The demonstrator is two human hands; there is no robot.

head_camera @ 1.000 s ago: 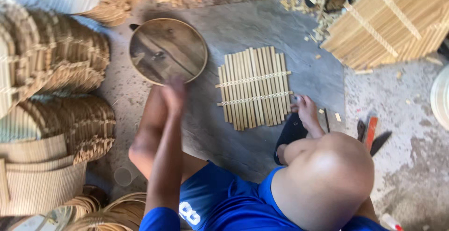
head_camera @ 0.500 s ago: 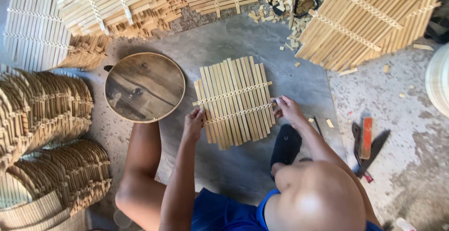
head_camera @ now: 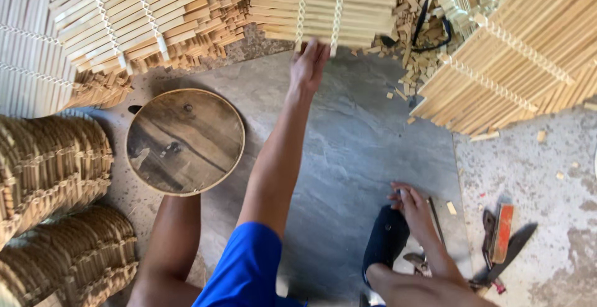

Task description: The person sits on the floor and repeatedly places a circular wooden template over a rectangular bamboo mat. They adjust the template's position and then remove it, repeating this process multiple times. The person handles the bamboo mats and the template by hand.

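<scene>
My left hand (head_camera: 309,64) is stretched far forward to a stack of square bamboo slat mats (head_camera: 323,5) and its fingers close on the near edge of a mat there. Down by my knee, my right hand (head_camera: 413,210) rests low on the grey floor slab (head_camera: 360,158), fingers apart and holding nothing, touching a black object (head_camera: 384,245). A thin dark rod (head_camera: 435,220) lies just right of that hand. A round wooden board in a bamboo hoop (head_camera: 185,140) lies on the floor left of my left arm.
More slat mat stacks stand at the back left (head_camera: 137,14) and right (head_camera: 522,64), with offcuts (head_camera: 416,58) scattered between. Piles of round woven pieces (head_camera: 50,164) fill the left side. A knife and a red-handled tool (head_camera: 504,235) lie on the rough floor at right.
The mat that both hands held on the slab is gone from it. My left hand has reached up to the back stack, and my right hand has dropped to the floor by my knee.
</scene>
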